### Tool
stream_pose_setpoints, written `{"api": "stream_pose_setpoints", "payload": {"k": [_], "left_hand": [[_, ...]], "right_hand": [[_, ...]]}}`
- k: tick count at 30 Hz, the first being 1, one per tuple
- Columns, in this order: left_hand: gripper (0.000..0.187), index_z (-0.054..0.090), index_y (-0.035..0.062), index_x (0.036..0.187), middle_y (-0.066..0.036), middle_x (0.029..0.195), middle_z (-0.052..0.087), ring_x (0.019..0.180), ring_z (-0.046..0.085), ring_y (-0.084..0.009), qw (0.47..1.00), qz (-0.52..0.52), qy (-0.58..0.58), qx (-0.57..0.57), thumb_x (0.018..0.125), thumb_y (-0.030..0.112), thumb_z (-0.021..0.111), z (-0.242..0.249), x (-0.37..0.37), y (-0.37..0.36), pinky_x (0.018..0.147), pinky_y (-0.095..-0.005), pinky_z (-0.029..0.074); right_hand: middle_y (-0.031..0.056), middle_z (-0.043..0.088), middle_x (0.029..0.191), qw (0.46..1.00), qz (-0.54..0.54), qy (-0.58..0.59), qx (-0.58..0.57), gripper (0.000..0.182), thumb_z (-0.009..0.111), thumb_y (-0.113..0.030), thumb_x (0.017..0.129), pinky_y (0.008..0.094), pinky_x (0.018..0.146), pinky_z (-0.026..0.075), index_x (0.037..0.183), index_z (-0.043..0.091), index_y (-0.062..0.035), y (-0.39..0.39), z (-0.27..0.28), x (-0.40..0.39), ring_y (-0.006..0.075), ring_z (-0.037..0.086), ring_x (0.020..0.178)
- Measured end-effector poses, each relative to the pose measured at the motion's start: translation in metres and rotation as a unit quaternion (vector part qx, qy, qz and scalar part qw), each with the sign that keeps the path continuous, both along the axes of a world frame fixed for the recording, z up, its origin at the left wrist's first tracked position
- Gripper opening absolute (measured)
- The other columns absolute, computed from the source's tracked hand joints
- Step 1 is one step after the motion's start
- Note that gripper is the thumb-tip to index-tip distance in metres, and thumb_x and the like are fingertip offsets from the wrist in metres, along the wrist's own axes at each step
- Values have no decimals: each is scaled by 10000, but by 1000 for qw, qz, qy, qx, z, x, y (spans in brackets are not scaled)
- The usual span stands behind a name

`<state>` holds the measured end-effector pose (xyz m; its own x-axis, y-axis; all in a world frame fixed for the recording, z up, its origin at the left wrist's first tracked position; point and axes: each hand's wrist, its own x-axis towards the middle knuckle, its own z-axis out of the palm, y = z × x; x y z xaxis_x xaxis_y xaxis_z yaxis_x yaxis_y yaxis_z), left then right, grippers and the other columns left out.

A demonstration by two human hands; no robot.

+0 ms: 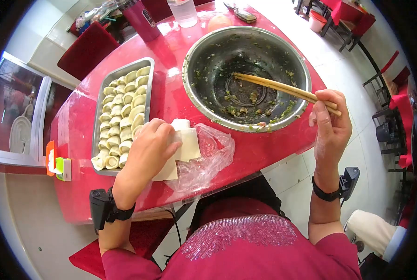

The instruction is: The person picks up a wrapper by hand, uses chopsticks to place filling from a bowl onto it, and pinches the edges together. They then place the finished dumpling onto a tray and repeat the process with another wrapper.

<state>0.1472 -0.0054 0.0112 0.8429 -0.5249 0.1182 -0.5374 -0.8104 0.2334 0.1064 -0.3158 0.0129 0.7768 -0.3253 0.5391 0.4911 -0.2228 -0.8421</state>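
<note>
My right hand (332,121) grips a pair of wooden chopsticks (273,85), whose tips reach into a large metal bowl (188,88) smeared with bits of green and brown filling. My left hand (152,147) is over a few pale dough wrappers (188,144), its fingers curled at their left edge; what lies under the fingers is hidden. Below and right of the wrappers, a crumpled clear plastic bag (213,154) lies on the table. Just left of my left hand, a metal tray (98,116) holds several rows of folded dumplings (126,109).
The red table (166,100) also bears a maroon tumbler (140,19), a clear plastic cup (184,11) and a dark phone-like object (240,12) at the back. A green and orange box (63,168) sits at the left edge. Red chairs (88,50) stand around.
</note>
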Motion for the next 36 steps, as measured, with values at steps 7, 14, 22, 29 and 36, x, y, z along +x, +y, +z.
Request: {"api": "stream_pose_setpoints", "payload": {"k": [7, 14, 22, 29, 36], "left_hand": [[252, 533, 19, 875, -122, 824, 503, 796, 506, -311, 998, 25, 38, -44, 677, 110, 659, -2, 2, -2, 704, -379, 413], [215, 509, 17, 813, -133, 777, 496, 741, 508, -312, 997, 40, 14, -59, 665, 76, 653, -4, -9, -5, 656, -375, 411], [128, 488, 10, 849, -77, 706, 556, 632, 555, -139, 956, 157, 38, -243, 798, 95, 570, 14, -31, 0, 543, -286, 425], [240, 487, -30, 1068, -121, 948, 593, 813, 609, -208, 584, 70, 323, -742, 866, 101, 494, -1, -52, -11, 695, -336, 526], [209, 528, 8, 909, -56, 734, 586, 549, 564, -111, 484, 170, 395, -762, 892, 207, 468, -8, -60, -35, 444, -196, 465]], "right_hand": [[78, 541, 863, 998, 4, -47, 33, 168, 457, -62, 878, 208, 591, 437, 1010, 519, 20, -9, 2, -2, 96, 515, 640], [143, 590, 881, 995, -11, -67, 78, 221, 437, -104, 895, 249, 615, 480, 1055, 493, 38, -13, 8, -28, 185, 608, 670], [87, 592, 760, 987, -18, -53, 153, 168, 526, -89, 852, 236, 592, 483, 983, 520, 16, 4, 23, -54, 153, 594, 604], [60, 580, 750, 989, -9, -52, 138, 193, 521, -110, 860, 212, 584, 459, 995, 527, 28, 15, 26, -76, 109, 566, 637], [49, 573, 747, 988, 14, -4, 156, 140, 503, -81, 864, 188, 550, 457, 946, 573, 9, 14, 6, -61, 100, 567, 612]]}}
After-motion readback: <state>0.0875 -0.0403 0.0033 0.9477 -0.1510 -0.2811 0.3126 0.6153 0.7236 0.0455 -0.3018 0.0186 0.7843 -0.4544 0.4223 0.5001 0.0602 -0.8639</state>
